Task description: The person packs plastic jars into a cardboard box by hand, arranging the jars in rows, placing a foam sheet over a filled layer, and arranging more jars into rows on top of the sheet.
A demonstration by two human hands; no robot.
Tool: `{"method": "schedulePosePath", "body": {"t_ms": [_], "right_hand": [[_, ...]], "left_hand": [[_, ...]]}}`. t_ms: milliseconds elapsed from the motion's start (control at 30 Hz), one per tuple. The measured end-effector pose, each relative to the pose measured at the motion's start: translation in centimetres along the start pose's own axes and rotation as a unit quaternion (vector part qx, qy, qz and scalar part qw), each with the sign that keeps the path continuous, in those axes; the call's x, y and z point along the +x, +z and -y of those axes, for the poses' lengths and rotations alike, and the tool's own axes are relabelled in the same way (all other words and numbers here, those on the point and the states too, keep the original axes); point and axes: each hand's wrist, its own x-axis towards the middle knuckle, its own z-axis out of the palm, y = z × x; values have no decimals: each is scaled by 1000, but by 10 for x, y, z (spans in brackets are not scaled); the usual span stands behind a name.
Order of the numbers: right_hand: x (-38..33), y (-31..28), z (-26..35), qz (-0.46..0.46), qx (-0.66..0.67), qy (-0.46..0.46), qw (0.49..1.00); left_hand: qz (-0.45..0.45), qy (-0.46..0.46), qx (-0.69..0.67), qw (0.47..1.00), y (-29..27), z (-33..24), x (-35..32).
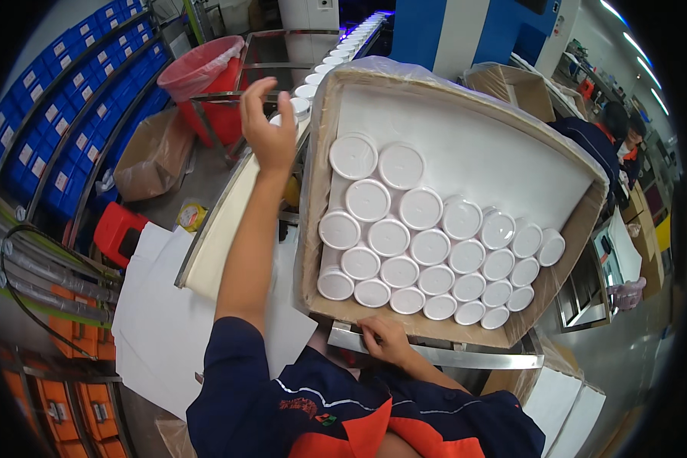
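Room: workshop, grey floor, blue-and-white machine [416, 34] at back, smooth flat panels.
Left wall: rack of blue plastic bins [69, 80], boxy, pale labels; orange bins [62, 404] lower down.
Left floor: red bucket [223, 113], round, thin crinkled liner over rim; brown cardboard box [149, 156], plastic-wrapped; red plastic piece [120, 235], glossy, nearby.
Line: narrow conveyor file of white jars [337, 58], round tops, running back toward machine; long cream panel [210, 256], smooth, slanting beside the carton.
Carton: large brown cardboard, open top, tilted in view, rim [311, 229] sheathed in clear wrinkled film; white liner sheet [466, 126], flat, matte, bare across the far part.
Packed jars: white round-lidded containers [389, 237], in the carton, staggered rows filling the near part, reaching further back on the left; lids smooth, ridged at edge, glare on some.
Left hand: raised [269, 133] at conveyor end, left of carton; thumb and fingers apart, white jar top just behind; contact cannot be told.
Right hand: low [388, 337], fingers curled at carton's near edge and steel rail [473, 359], polished, flat bar; firmness of grip cannot be told.
Loose sheets: white board [156, 328], thin, flat, straight-edged, left of the person.
Clothing: navy fabric shirt [282, 408], orange collar, pale piping.
Right side: co-worker [594, 145], dark top, beyond carton.
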Motion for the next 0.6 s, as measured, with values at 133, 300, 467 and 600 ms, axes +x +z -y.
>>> {"method": "schedulePosePath", "body": {"t_ms": [133,300,467,600], "right_hand": [[10,4,2,33,-32,-70,997],[7,3,-3,69,-66,-98,991],[10,2,1,55,-60,-91,992],[10,4,4,58,-72,-78,993]], "left_hand": [[14,-31,331,943,-29,126,-20],[191,-151,502,830,-4,151,-46],[287,-231,531,763,2,158,-39],[229,-220,519,794,-18,151,-43]]}}
